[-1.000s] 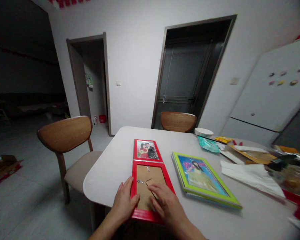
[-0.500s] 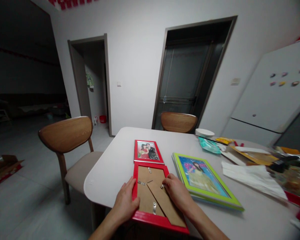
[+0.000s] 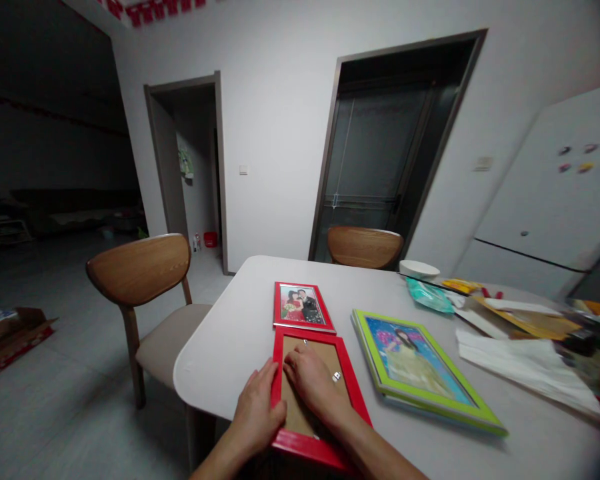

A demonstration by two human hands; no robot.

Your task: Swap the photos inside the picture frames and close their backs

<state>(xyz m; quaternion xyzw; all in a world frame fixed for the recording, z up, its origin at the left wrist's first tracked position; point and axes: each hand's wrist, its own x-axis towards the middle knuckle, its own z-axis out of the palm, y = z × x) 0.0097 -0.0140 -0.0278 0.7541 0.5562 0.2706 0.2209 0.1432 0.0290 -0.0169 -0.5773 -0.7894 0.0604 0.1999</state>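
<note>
A red picture frame (image 3: 359,390) lies face down at the table's near edge, its brown backing board (image 3: 294,415) showing. My left hand (image 3: 257,405) is closed round its left side, thumb over the edge. Across the backing reaches my right hand (image 3: 311,377), fingers pinched together at the inner left edge, over the spot of a metal clip that they hide. Another metal clip (image 3: 336,377) shows at the right edge, and my right forearm covers the lower part. Just beyond lies a second red frame (image 3: 330,320) with a photo of a couple, face up.
To the right, a green picture frame (image 3: 473,410) lies on top of another frame. Farther right are a white paper sheet (image 3: 525,363), a teal packet (image 3: 430,295), a white bowl (image 3: 419,269) and clutter. Wooden chairs (image 3: 143,270) stand left and behind the white table (image 3: 215,353).
My right hand has moved from the right side of the backing across to its left edge. My left hand keeps its hold. The view has shifted slightly.
</note>
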